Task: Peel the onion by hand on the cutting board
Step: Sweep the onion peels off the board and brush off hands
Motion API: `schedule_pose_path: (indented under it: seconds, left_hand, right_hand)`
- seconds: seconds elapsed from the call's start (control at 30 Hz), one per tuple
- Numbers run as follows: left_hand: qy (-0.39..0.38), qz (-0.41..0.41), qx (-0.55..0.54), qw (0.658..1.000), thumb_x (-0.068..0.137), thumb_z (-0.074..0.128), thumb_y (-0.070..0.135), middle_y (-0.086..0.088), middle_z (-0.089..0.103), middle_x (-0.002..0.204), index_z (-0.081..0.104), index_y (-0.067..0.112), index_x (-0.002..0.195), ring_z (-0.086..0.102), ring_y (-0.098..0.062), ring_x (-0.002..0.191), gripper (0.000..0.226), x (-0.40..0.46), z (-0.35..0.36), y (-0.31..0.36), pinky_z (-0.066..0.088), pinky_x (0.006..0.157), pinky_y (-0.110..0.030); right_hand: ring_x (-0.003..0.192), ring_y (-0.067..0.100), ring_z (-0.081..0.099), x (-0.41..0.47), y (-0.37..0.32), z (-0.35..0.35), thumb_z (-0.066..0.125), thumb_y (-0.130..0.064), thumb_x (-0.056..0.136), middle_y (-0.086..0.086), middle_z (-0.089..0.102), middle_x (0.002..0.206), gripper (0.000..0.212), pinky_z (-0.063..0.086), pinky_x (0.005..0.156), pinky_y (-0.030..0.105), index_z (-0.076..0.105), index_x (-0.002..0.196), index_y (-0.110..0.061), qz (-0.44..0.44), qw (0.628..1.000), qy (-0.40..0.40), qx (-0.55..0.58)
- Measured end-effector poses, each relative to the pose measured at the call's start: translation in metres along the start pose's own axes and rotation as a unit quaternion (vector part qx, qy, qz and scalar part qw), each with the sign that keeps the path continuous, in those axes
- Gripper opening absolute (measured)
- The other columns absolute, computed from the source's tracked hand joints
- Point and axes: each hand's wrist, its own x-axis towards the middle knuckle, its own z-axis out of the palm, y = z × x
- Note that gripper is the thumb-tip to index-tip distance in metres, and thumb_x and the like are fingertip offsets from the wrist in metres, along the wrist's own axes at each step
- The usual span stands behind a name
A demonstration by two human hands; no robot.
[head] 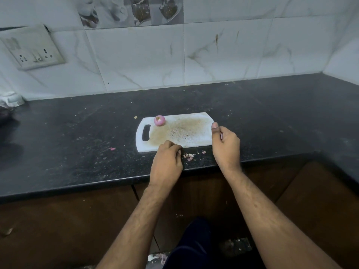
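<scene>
A small, pink-purple onion [159, 120] sits on the far left part of the white, brown-stained cutting board [196, 121], near its handle slot. My left hand [167, 162] rests at the board's near edge with its fingers curled onto that edge. My right hand [225, 146] is at the board's right end, with the thumb pressed on top of the edge and the fingers curled beside it. Neither hand touches the onion, which lies well to the far left of them.
The board lies on a black stone counter [77, 144] near its front edge. Pink peel scraps [189, 156] lie just in front of the board, with another scrap [112, 148] to the left. A tiled wall with a socket plate [34, 49] stands behind.
</scene>
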Motion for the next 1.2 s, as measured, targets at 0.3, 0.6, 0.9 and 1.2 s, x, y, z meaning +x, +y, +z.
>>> schedule_pose_path:
  seconds: [0.3, 0.6, 0.9, 1.2]
  left_hand:
    - [0.029, 0.085, 0.115, 0.989, 0.101, 0.039, 0.035, -0.002, 0.058, 0.139, 0.057, 0.012, 0.144, 0.054, -0.020, 0.126, 0.052, -0.033, 0.008, 0.001, 0.044, 0.106, -0.035]
    - [0.173, 0.015, -0.300, 0.938, 0.105, 0.047, 0.016, 0.006, 0.069, 0.098, 0.070, 0.012, 0.108, 0.067, -0.014, 0.096, 0.024, -0.097, 0.019, 0.017, 0.050, 0.084, -0.022]
    - [-0.140, -0.379, -0.777, 0.483, 0.102, 0.025, 0.036, -0.039, 0.062, 0.130, 0.051, -0.017, 0.134, 0.059, -0.048, 0.128, 0.067, -0.080, 0.020, 0.004, 0.047, 0.108, -0.048]
    - [-0.192, -0.364, -0.808, 0.420, 0.082, 0.031, 0.026, -0.044, 0.051, 0.140, 0.044, -0.022, 0.139, 0.049, -0.055, 0.137, 0.076, -0.063, 0.007, -0.003, 0.035, 0.118, -0.052]
  right_hand:
    - [0.046, 0.005, 0.038, -0.015, 0.010, -0.004, 0.045, -0.046, 0.106, -0.013, 0.037, 0.054, 0.042, 0.029, 0.048, 0.025, 0.039, 0.070, -0.025, -0.120, 0.964, -0.030, -0.236]
    - [0.075, 0.019, 0.047, -0.018, 0.015, -0.002, 0.032, -0.032, 0.108, -0.001, 0.051, 0.086, 0.039, 0.047, 0.071, 0.041, 0.060, 0.089, -0.013, -0.209, 0.930, -0.105, -0.285]
    - [0.113, 0.010, 0.053, -0.015, 0.014, -0.009, 0.027, -0.040, 0.110, -0.010, 0.057, 0.122, 0.042, 0.051, 0.088, 0.035, 0.058, 0.130, -0.023, -0.207, 0.914, -0.257, -0.237]
    - [0.134, 0.009, 0.049, -0.008, 0.006, -0.002, 0.037, -0.034, 0.109, -0.012, 0.048, 0.150, 0.041, 0.046, 0.107, 0.038, 0.047, 0.148, -0.026, -0.231, 0.870, -0.382, -0.207]
